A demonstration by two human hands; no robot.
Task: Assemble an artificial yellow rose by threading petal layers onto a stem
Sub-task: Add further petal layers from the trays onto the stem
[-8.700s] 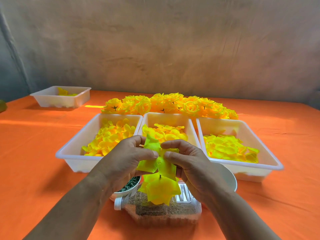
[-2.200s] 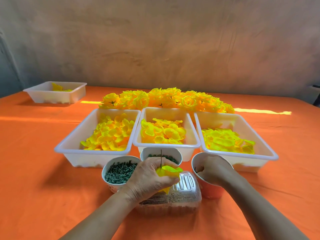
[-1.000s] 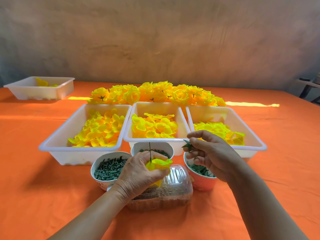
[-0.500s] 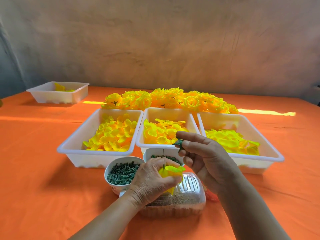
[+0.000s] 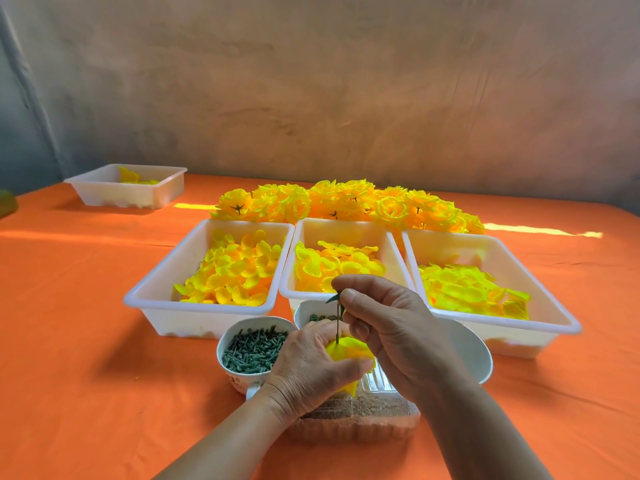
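Rose point(image 5: 349, 351) low centre: my left grip point(image 5: 311, 365) wraps its yellow petals, my right grip point(image 5: 391, 327) pinches a green leaf piece point(image 5: 333, 298) atop its upright stem point(image 5: 337, 323).

Orange tablecloth point(image 5: 76, 358), mottled grey wall point(image 5: 346, 81)

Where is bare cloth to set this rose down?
Bare cloth lies left of the left tray and right of the right tray. The middle is crowded: cups, clear box, left hand, right hand.
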